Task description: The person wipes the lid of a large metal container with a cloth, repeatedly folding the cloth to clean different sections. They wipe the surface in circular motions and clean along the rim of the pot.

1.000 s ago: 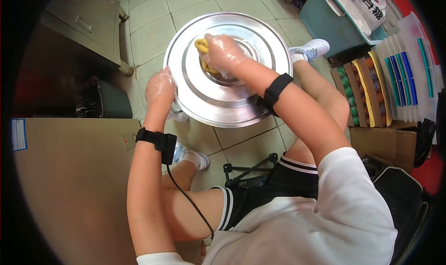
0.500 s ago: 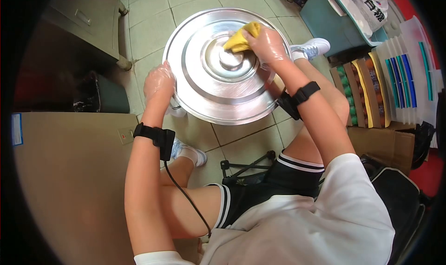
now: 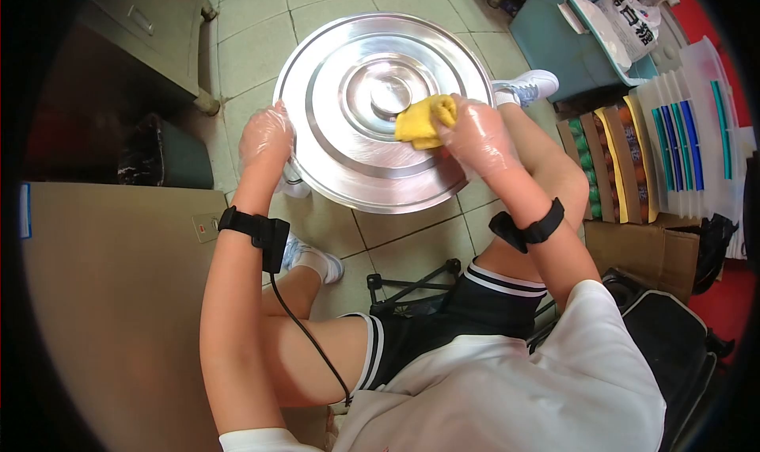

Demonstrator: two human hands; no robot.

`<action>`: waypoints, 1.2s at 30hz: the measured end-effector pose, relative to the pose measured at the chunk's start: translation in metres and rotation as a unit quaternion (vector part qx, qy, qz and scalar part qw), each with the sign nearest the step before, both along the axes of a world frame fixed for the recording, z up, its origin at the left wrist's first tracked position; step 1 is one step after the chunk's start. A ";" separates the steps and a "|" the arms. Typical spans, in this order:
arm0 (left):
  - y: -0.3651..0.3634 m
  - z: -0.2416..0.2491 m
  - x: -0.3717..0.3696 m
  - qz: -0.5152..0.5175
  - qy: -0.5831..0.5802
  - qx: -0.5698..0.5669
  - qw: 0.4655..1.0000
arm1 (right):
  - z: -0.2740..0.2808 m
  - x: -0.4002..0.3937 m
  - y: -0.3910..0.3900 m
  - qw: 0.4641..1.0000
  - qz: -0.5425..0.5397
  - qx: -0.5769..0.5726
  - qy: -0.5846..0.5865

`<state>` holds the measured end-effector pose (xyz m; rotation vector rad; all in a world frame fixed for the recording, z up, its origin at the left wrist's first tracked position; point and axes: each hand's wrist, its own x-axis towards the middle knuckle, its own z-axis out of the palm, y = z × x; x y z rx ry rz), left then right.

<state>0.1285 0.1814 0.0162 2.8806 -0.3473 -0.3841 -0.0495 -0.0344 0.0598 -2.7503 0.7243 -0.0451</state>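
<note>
A large round metal lid (image 3: 340,147) with a raised centre knob (image 3: 391,96) lies in front of me, between my knees. My left hand (image 3: 267,135), in a clear plastic glove, is closed on the lid's left rim. In my right hand (image 3: 479,139), gloved the same way, is a folded yellow cloth (image 3: 419,123). The cloth rests against the lid's surface, just to the lower right of the knob. What supports the lid is mostly hidden beneath it.
A tan cabinet (image 3: 127,309) stands close on my left, with a dark bin (image 3: 182,155) beyond it. To the right are a blue-green tub (image 3: 554,40) holding a white bag, cartons (image 3: 613,163) and clear plastic boxes (image 3: 689,127). Tiled floor (image 3: 253,24) shows around the lid.
My right hand has moved the yellow cloth down from above the knob to its lower right. My left hand stays at the left rim.
</note>
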 end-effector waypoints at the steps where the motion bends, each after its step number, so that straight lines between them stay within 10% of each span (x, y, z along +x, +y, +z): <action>1: -0.001 0.000 -0.001 0.003 -0.008 -0.002 1.000 | 0.000 0.002 0.006 1.000 -0.011 0.004 0.012; 13: 0.003 -0.009 0.003 -0.044 -0.063 -0.008 0.997 | -0.019 0.012 0.060 0.990 0.022 0.138 0.004; 20: 0.007 -0.003 -0.002 -0.062 -0.083 -0.022 0.994 | -0.025 0.005 0.077 0.970 0.115 0.195 -0.092; 22: 0.003 0.001 -0.006 -0.019 -0.061 -0.016 0.998 | -0.026 -0.006 0.061 0.933 0.172 0.152 -0.277; 25: 0.003 0.000 -0.006 -0.015 -0.042 -0.031 0.999 | -0.004 -0.018 0.028 0.937 0.065 0.255 -0.228; 31: 0.003 -0.004 0.000 0.003 -0.042 -0.002 0.999 | -0.006 0.013 -0.031 0.954 -0.008 0.130 -0.270; 36: 0.004 -0.008 0.004 0.001 -0.043 0.007 0.999 | -0.025 0.063 -0.048 0.912 0.137 0.075 -0.379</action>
